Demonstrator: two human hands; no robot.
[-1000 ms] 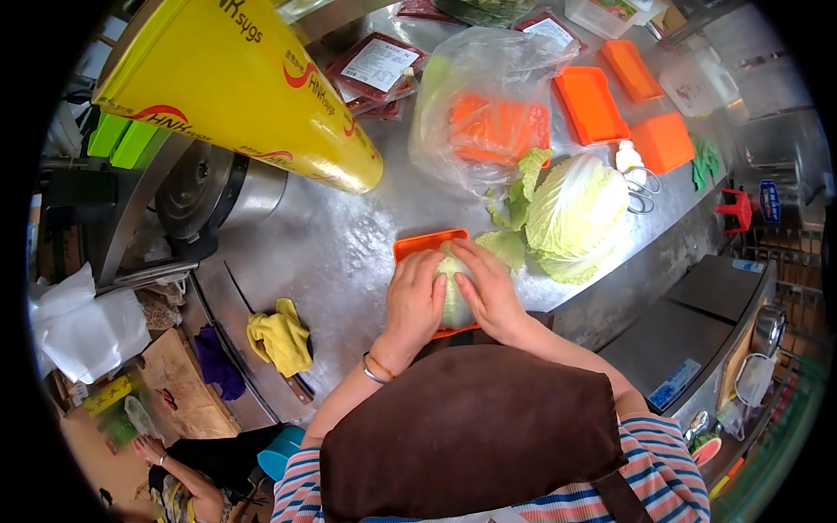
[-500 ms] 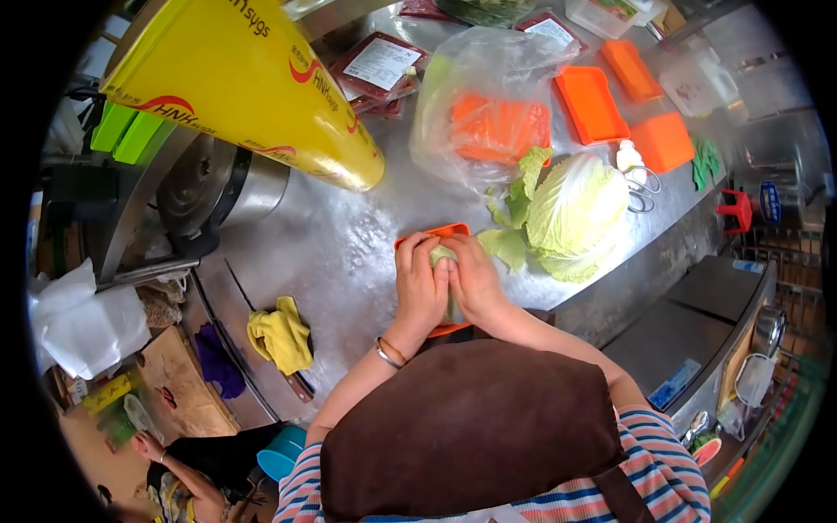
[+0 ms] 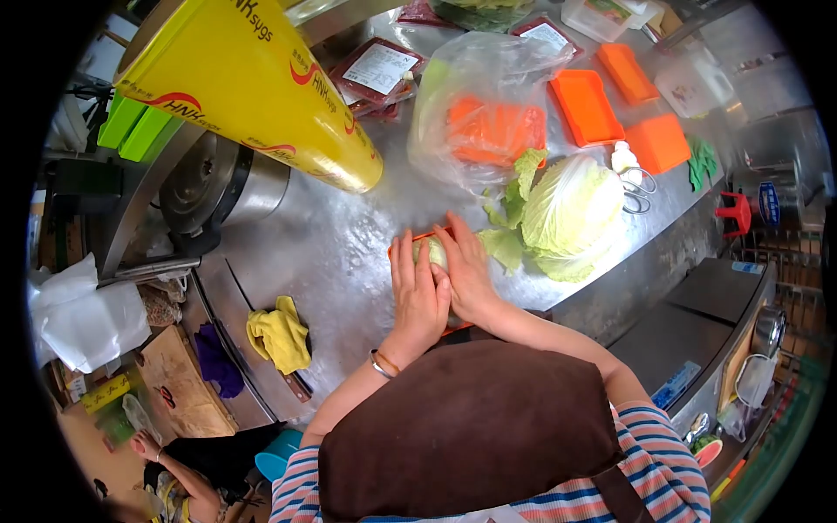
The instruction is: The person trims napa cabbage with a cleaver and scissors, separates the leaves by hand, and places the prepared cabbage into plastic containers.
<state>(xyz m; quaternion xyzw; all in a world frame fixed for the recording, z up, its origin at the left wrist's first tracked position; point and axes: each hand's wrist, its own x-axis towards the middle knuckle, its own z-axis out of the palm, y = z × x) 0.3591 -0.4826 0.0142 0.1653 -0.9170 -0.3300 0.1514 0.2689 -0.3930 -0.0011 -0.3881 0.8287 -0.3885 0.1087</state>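
My left hand (image 3: 420, 298) and my right hand (image 3: 468, 275) lie side by side over a pale green cabbage piece (image 3: 436, 253). That piece sits in an orange tray (image 3: 422, 236) at the counter's near edge, mostly covered by the hands. Both hands have their fingers stretched out, pressing on the cabbage from above, with the thumbs close together. Right of the hands is a large napa cabbage (image 3: 571, 218), with loose green leaves (image 3: 503, 247) beside it.
Behind stand a bag of orange trays (image 3: 493, 126), red packets (image 3: 379, 68), empty orange trays (image 3: 588, 106) and scissors (image 3: 639, 189). To the left are a yellow roll (image 3: 261, 87), a pot (image 3: 205, 187), a yellow cloth (image 3: 279, 335) and a knife (image 3: 296, 386). A co-worker's hand (image 3: 146, 444) shows lower left.
My hands have gone from curling around the cabbage piece to lying flatter across it, fingers stretched forward. The orange tray has shifted slightly left.
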